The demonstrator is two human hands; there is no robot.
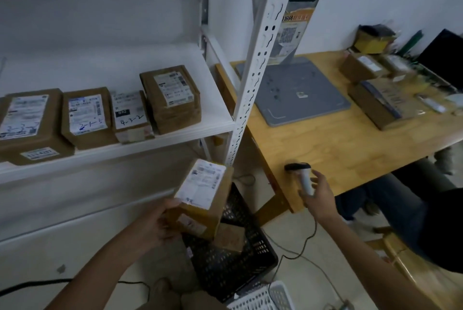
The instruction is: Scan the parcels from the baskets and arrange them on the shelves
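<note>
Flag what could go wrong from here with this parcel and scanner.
1. The left hand grips the parcel by one end only, over the black basket; it may slip and drop.
2. The scanner in the right hand trails a cable to the floor; it could snag.

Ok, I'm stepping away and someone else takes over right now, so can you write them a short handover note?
The left hand grips a labelled parcel above the black basket.
The right hand holds the scanner by the table edge, its head turned toward that parcel.
Done: four shelved parcels sit on the shelf.
Left: whether the held parcel is scanned cannot be told, so scan it if needed and shelve it. Then do the basket parcel lying in the black basket.
</note>
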